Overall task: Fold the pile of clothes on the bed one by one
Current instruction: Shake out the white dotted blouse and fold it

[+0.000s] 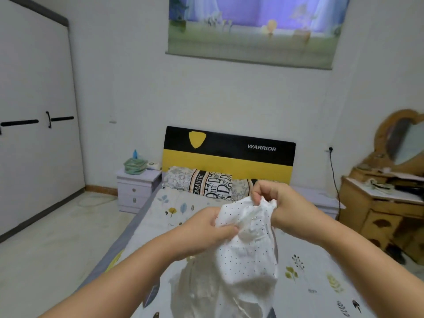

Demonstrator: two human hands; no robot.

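Note:
A white garment with small black dots [249,246] hangs in the air above the bed [321,271]. My left hand [206,230] pinches its left upper edge between thumb and fingers. My right hand [275,200] grips the bunched top of the same garment, a little higher and farther away. The cloth droops down from both hands. Beneath it, on the leaf-printed sheet, lies a pale crumpled heap of more clothes [197,285], partly hidden by the held garment.
Patterned pillows [206,182] lean against a black and yellow headboard [229,154]. A white nightstand [135,189] stands left of the bed, a wardrobe [34,125] on the far left, a wooden dressing table [385,203] on the right.

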